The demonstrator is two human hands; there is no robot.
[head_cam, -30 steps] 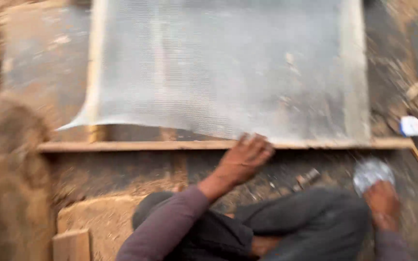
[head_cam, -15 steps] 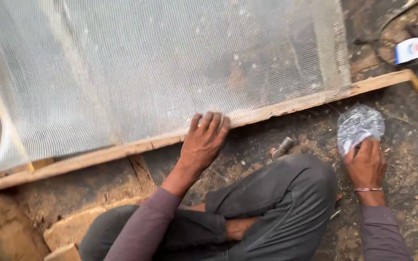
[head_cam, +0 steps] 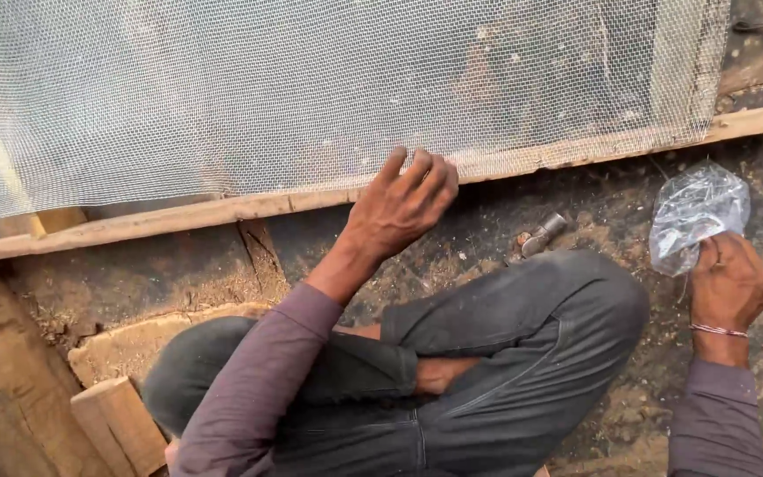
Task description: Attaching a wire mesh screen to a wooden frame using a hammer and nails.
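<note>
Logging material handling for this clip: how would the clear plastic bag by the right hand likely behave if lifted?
The clear plastic bag looks thin and crinkled, so it would probably sag and fold, not hold shape. Thin metal pieces seem to show inside, so it may hang bottom-heavy. The right hand grips its lower edge; the film could well puncture.

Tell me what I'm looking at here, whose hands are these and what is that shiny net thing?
No machine here: a person wears a camera on their head, so you look down at their own two hands and folded legs as they sit on dirt ground. The left hand presses its fingers on the edge of a wire mesh, a see-through metal net, where it lies over a long wooden strip. The right hand holds a crinkly clear plastic bag; what is inside is too small to tell. On the ground between the hands lies a small metal tool, maybe a hammer head. A wooden block sits at the bottom left.
</note>
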